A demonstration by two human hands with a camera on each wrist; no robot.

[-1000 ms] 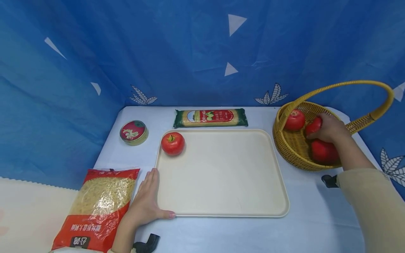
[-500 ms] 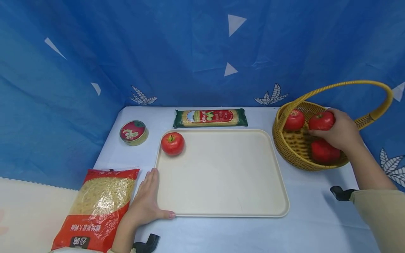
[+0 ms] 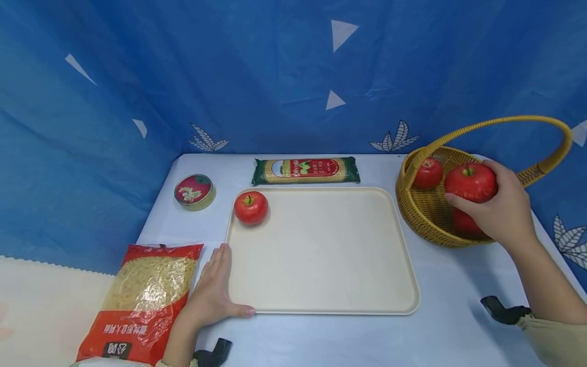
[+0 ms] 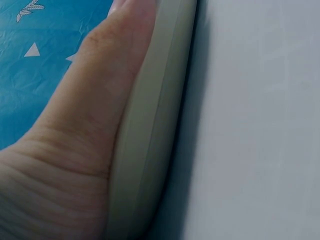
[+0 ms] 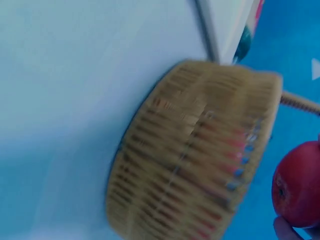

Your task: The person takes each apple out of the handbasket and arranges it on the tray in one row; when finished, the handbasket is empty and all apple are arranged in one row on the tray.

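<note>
My right hand (image 3: 509, 209) grips a red apple (image 3: 471, 182) over the right side of the wicker basket (image 3: 424, 224), thumb on its near side. In the right wrist view this apple (image 5: 298, 185) is above the basket rim, its underside showing. Two more apples lie in the basket, one at the back left (image 3: 428, 173) and one partly hidden below the held apple. My left hand (image 3: 212, 295) rests against the near left corner of the cream tray (image 3: 321, 255), fingers straight along its left side and thumb at the front edge. Another apple (image 3: 250, 208) sits in the tray's far left corner.
Behind the tray lies a green-ended pack of spaghetti (image 3: 306, 171). A round tin (image 3: 194, 192) stands left of the tray, and a red bag of pasta (image 3: 142, 300) lies beside my left arm. The basket's tall handle (image 3: 504, 121) arches over its right side; a blue curtain (image 3: 284, 76) hangs behind.
My right hand has lifted the apple from inside the basket and drawn it up, closer to the camera. The left hand and the tray have stayed in place.
</note>
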